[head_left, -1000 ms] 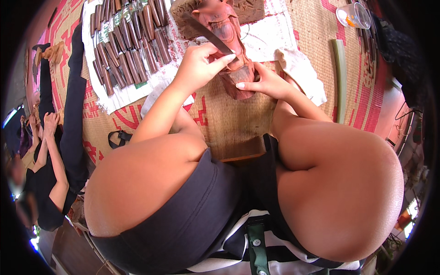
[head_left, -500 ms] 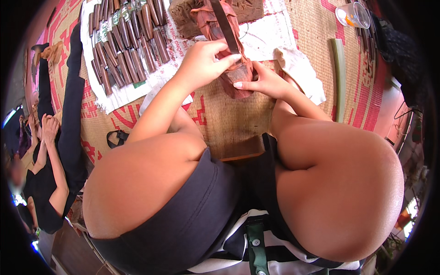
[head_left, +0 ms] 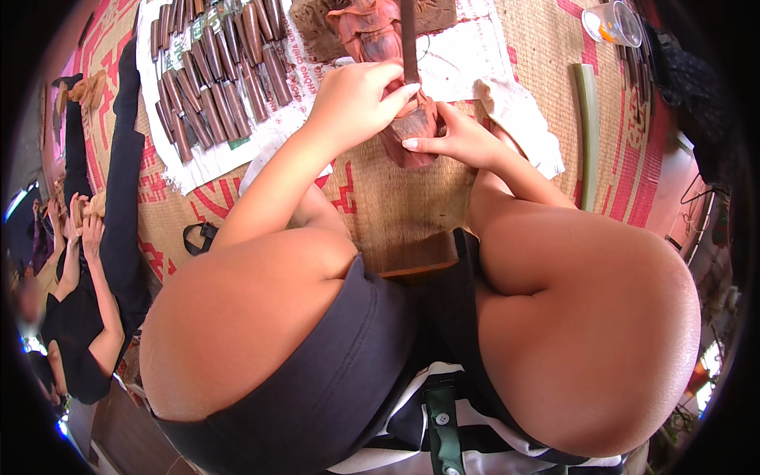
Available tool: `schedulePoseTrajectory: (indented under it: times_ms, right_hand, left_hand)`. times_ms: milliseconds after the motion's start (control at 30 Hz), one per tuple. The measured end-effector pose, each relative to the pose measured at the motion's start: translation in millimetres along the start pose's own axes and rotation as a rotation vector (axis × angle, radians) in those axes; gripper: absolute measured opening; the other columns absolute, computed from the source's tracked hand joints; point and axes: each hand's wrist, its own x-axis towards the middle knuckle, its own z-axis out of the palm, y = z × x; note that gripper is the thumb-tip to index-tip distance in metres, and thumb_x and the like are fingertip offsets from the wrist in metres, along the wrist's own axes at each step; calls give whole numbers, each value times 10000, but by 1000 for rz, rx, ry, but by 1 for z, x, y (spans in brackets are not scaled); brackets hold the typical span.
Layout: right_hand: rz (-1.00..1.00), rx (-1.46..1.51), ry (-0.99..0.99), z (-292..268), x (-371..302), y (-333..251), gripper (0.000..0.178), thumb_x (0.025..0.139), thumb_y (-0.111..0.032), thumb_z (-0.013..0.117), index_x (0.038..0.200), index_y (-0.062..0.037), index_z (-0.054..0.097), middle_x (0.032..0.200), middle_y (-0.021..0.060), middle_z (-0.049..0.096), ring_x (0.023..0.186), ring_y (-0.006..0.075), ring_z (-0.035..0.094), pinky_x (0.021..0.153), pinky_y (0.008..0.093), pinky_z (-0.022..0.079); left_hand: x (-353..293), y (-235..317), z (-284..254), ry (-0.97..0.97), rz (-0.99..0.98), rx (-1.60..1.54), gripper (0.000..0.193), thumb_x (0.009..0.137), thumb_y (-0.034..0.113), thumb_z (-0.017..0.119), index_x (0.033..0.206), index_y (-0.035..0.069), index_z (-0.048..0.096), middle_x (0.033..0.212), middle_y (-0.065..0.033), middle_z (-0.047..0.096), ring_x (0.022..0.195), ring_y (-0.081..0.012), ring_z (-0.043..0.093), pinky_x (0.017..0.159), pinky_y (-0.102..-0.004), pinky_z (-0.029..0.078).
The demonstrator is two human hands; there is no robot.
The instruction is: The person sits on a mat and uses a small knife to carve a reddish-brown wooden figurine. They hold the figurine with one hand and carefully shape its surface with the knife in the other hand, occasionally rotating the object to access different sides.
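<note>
A reddish-brown carved wooden piece (head_left: pixel 369 33) stands at the top centre, its blocky lower end toward me. My right hand (head_left: pixel 463 141) grips that lower end from the right, thumb laid across its near face. On the left side of the carving, my left hand (head_left: pixel 358 101) is closed with thumb and fingers pinched round the near end of a long, narrow dark flat tool (head_left: pixel 408 39). The tool stretches up past the frame's top edge, and its exact kind cannot be made out. The pinching fingertips partly hide where it meets the wood.
Several brown-handled tools (head_left: pixel 214 79) lie in rows on a white printed sack (head_left: pixel 301 119) at upper left. A brown carved block (head_left: pixel 317 39) sits behind the carving. White cloth (head_left: pixel 522 131), a pale green stick (head_left: pixel 587 134) and a clear plastic cup (head_left: pixel 613 26) lie right. Another person sits left.
The dark tool has swung from leaning left to nearly upright, with my left hand shifting very slightly. My right hand keeps its grip on the carving. The other person's hands have moved a little.
</note>
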Motion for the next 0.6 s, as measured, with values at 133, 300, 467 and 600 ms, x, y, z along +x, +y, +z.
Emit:
schedulePoseTrajectory:
  times_ms: [133,300,467,600]
  right_hand:
    - [13,-9,-11,-1,0,-3,943,596,-596,721,1136,127,444,1065,255,551,1024,295,549,874,344,427]
    - [-14,78,-6,2,0,6,936,595,-580,731,1142,123,442,1061,242,556,1012,276,556,864,334,432]
    - [-6,75,-14,3,2,2,931,597,-571,735,1142,125,441,1059,236,558,1006,272,558,866,330,432]
    - [61,6,-15,-1,-2,-3,935,600,-569,735,1146,129,436,1066,238,557,1010,271,556,868,326,431]
  left_hand:
    - [-2,5,0,-9,-145,-115,186,789,225,615,820,42,633,710,-102,636,632,-224,615,577,-323,467]
    - [-1,7,2,-7,-99,-34,186,785,210,634,819,27,637,723,-98,644,625,-190,619,582,-296,471]
    - [-6,4,8,-18,-170,-193,169,778,206,646,820,43,643,706,-87,640,623,-188,622,580,-290,473]
    - [-1,5,9,98,-106,-45,163,765,226,622,748,64,627,656,-90,628,601,-254,618,544,-344,479]
